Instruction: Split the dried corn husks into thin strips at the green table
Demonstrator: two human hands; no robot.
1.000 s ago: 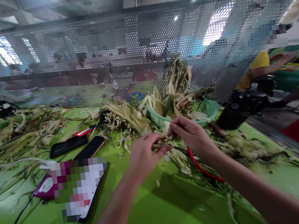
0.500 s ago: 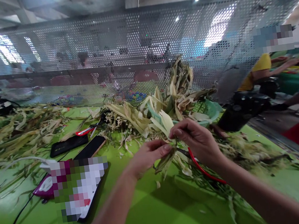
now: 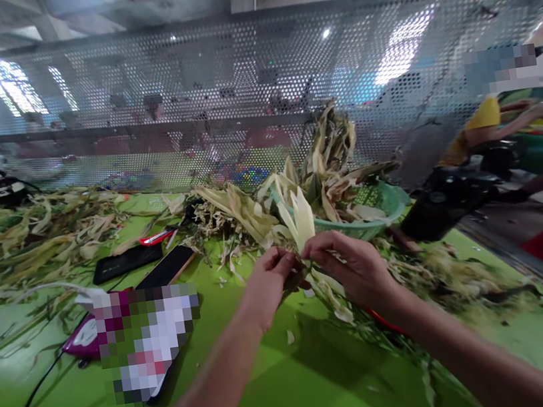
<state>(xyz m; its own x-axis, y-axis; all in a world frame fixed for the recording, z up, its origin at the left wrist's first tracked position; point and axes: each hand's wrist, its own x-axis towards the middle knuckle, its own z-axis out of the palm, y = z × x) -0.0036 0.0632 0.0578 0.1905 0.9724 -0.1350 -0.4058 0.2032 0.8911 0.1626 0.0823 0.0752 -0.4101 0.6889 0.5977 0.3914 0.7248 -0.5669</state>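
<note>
A bundle of pale corn husk (image 3: 302, 218) stands upright above my fingertips, its leaves fanning at the top. My left hand (image 3: 274, 274) pinches its lower part, where darker husk strips lie under the fingers. My right hand (image 3: 353, 263) closes thumb and fingers on the same bundle from the other side. Both hands are over the green table (image 3: 278, 391). Just behind them, a green plastic basket (image 3: 383, 204) holds more dry husks (image 3: 330, 155). Red-handled pliers or scissors, it is unclear which, lie mostly hidden beneath my right forearm.
Two dark phones (image 3: 172, 268) and a red cutter (image 3: 157, 236) lie left, near a purple box with a cable (image 3: 85, 334). Loose husks (image 3: 47, 228) spread along the left. A perforated metal screen (image 3: 216, 97) backs the table. A person in a yellow sleeve (image 3: 484, 116) is at right.
My hands have moved slightly left and closer together around the husk bundle. The pale husk now stands more upright, and my right arm covers more of the red handle.
</note>
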